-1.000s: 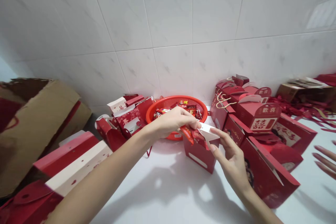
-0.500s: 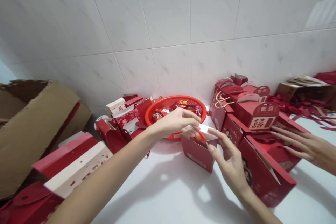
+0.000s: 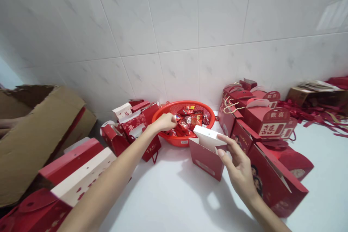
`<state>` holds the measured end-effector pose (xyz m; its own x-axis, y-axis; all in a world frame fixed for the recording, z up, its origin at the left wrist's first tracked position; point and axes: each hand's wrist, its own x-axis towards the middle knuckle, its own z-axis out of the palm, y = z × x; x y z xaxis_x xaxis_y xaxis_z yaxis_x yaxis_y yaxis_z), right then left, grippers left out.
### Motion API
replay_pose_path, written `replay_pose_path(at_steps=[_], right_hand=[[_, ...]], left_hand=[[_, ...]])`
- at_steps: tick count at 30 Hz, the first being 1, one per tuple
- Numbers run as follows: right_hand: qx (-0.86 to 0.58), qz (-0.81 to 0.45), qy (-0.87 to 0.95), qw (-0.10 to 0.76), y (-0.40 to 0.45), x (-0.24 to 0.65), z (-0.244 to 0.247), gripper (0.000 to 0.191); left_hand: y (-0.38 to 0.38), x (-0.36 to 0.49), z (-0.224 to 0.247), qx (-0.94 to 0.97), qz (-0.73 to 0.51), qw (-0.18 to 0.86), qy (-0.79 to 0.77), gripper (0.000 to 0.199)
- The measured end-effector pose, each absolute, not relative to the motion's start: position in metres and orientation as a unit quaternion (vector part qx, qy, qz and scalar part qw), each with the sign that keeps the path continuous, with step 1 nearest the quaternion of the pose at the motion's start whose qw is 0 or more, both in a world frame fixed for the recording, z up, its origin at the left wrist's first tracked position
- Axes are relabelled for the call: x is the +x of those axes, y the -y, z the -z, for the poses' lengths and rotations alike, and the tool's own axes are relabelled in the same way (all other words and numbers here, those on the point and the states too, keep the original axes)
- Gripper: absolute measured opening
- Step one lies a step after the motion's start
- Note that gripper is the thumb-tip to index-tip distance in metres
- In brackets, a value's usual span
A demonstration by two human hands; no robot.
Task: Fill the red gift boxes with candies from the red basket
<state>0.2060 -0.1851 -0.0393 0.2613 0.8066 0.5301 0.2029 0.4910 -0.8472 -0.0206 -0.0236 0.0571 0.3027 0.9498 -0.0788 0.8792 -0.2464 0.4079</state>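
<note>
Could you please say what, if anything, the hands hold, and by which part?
The right hand holds the open red cardboard box by its upper right corner. Whether the left hand, at the round red plastic basket, grips anything cannot be told.

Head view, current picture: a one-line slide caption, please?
Left hand reaching into a red basket of wrapped packets, right hand holding an open red box.

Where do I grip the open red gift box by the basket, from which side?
Likely best: pinch the upper right edge of the open red gift box from the right, where the right hand holds it. It stands upright with thin walls, and this leaves its open top reachable from the left.
</note>
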Motion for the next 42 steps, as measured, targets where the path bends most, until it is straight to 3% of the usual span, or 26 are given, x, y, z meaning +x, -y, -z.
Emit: replay_pose_path(at_steps=[3,8,14,22,30,42], right_hand=[[-0.448,-0.226,0.565,0.655,0.185,0.206,0.041,0.035],[-0.448,-0.235,0.565,0.652,0.185,0.206,0.044,0.036],[-0.452,-0.236,0.569,0.645,0.185,0.207,0.045,0.036],[-0.452,-0.225,0.581,0.639,0.187,0.208,0.044,0.034],[-0.447,-0.226,0.584,0.639,0.186,0.207,0.043,0.034],[-0.443,-0.226,0.593,0.633,0.186,0.208,0.044,0.035]], left_hand=[[0.013,-0.026,-0.042,0.784,-0.038,0.180,-0.593,0.009],[0.006,-0.018,-0.027,0.793,-0.012,0.170,-0.584,0.040],[0.002,-0.014,-0.017,0.786,-0.014,0.198,-0.586,0.030],[0.006,-0.019,-0.016,0.761,-0.117,0.288,-0.570,0.013],[0.012,-0.029,-0.020,0.680,-0.341,0.422,-0.493,0.029],[0.014,-0.025,-0.017,0.564,-0.394,0.542,-0.482,0.018]])
